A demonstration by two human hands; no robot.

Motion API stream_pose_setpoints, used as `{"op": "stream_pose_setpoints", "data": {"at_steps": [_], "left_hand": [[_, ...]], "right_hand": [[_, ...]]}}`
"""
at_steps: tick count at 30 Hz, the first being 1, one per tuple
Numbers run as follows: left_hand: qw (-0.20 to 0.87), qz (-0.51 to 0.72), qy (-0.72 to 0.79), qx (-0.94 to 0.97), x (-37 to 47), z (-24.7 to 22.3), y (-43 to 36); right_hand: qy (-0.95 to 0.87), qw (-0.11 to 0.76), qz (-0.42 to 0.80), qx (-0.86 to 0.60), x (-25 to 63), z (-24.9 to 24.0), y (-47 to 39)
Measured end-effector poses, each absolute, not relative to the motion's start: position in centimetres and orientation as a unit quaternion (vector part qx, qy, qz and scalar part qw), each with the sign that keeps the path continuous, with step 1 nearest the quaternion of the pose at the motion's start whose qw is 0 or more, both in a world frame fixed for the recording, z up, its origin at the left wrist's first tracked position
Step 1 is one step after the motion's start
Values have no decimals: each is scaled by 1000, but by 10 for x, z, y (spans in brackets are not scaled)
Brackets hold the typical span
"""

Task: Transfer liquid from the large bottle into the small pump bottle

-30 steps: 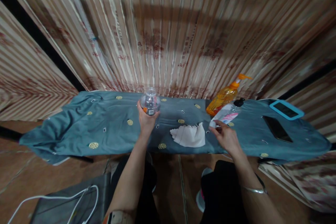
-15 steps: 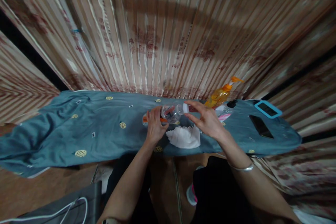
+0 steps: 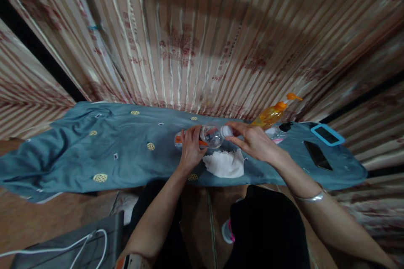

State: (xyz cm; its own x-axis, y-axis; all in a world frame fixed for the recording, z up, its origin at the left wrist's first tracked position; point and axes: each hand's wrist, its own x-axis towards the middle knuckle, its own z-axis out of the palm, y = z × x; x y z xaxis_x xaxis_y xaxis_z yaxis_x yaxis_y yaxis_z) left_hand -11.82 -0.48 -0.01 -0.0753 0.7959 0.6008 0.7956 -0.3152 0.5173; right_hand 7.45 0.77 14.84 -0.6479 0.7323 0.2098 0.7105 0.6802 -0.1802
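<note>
A clear plastic bottle (image 3: 212,136) with an orange label lies on its side on the blue-green cloth, its neck pointing right. My left hand (image 3: 192,148) is wrapped round the bottle's body and hides part of the label. At the neck, the thumb and fingers of my right hand (image 3: 257,141) pinch the white bottle cap (image 3: 226,131). The cap sits at the bottle's mouth; whether it is loose I cannot tell. Just below the bottle lies a crumpled white tissue or cloth (image 3: 225,164).
Behind my right hand are an orange pump bottle (image 3: 269,115) and a clear bottle with a black cap (image 3: 285,127). Farther right lie a blue-framed device (image 3: 327,135) and a dark phone (image 3: 317,155). A striped curtain (image 3: 189,42) hangs behind the cloth-covered table (image 3: 126,155).
My right hand has turned at the cap, its fingers now closer round it. The whole view has shifted slightly, with the table's things appearing a little farther right.
</note>
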Motion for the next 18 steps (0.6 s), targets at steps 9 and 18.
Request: {"op": "stream_pose_setpoints", "data": {"at_steps": [9, 18], "left_hand": [[8, 440, 588, 679, -118, 0, -4], [-4, 417, 594, 688, -119, 4, -7]], "right_hand": [[-899, 155, 68, -403, 75, 146, 8], [-884, 78, 31, -459, 71, 145, 12]]}}
